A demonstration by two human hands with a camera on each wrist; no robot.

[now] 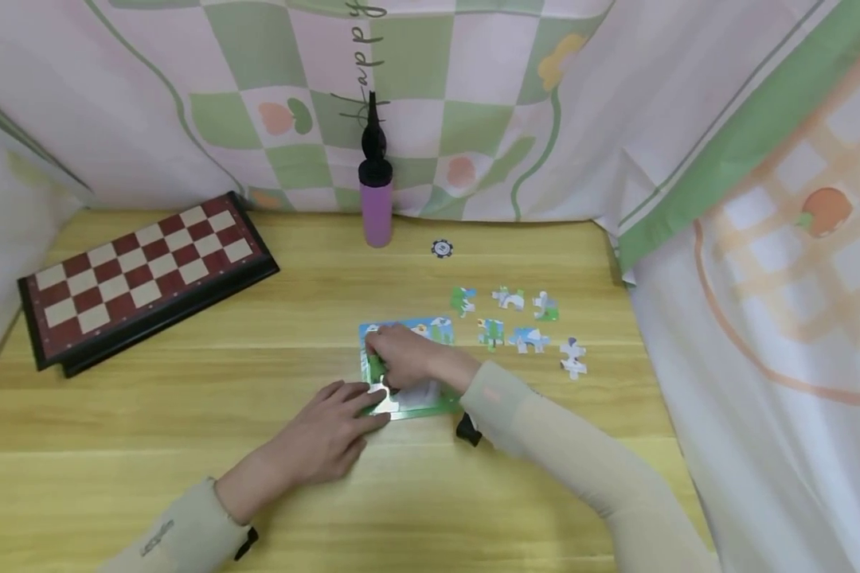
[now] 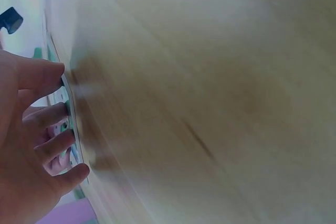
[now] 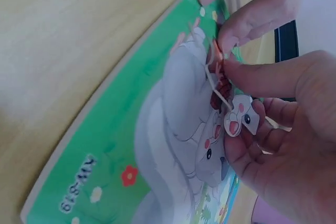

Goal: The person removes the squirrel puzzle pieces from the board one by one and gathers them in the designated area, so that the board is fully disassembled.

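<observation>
My right hand [image 1: 401, 358] pinches a piece [image 3: 239, 119] over the puzzle [image 3: 157, 145]; left hand [image 1: 333, 430], fingers flat, steadies its 7 o'clock corner. Pressing askew could bend the tab.

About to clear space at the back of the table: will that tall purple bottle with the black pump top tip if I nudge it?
Probably. The tall purple bottle with the black pump top stands upright, narrow for its height, so a push near the top would likely topple it. On the smooth wooden table a low push may slide it instead. Once down, its round body could roll.
</observation>
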